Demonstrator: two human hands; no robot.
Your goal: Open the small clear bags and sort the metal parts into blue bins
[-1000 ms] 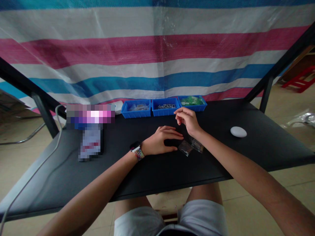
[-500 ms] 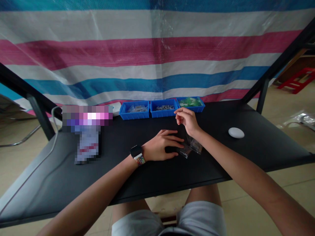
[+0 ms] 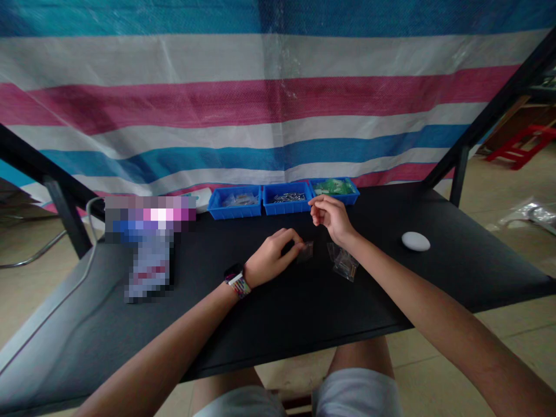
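Note:
My left hand (image 3: 271, 256), with a watch on its wrist, is curled with its fingertips pinching a small clear plastic bag (image 3: 306, 251) just above the black table (image 3: 260, 301). My right hand (image 3: 329, 215) hovers in front of the blue trays with thumb and fingers pinched together; what it holds is too small to make out. Under my right wrist lies another small clear bag (image 3: 343, 262) with dark parts in it. Three blue trays stand in a row at the table's back: the left tray (image 3: 235, 202) with clear bags, the middle tray (image 3: 286, 199) with metal screws, the right tray (image 3: 334, 189) with green parts.
A white oval object (image 3: 416, 241) lies on the right of the table. A blurred-out item (image 3: 150, 243) and a grey cable (image 3: 87, 260) sit at the left. A striped tarp hangs behind. Black frame posts rise at both back corners.
My left hand went from lying flat on the table to curled, and it has lifted one small bag away from the other. My right hand has hardly moved.

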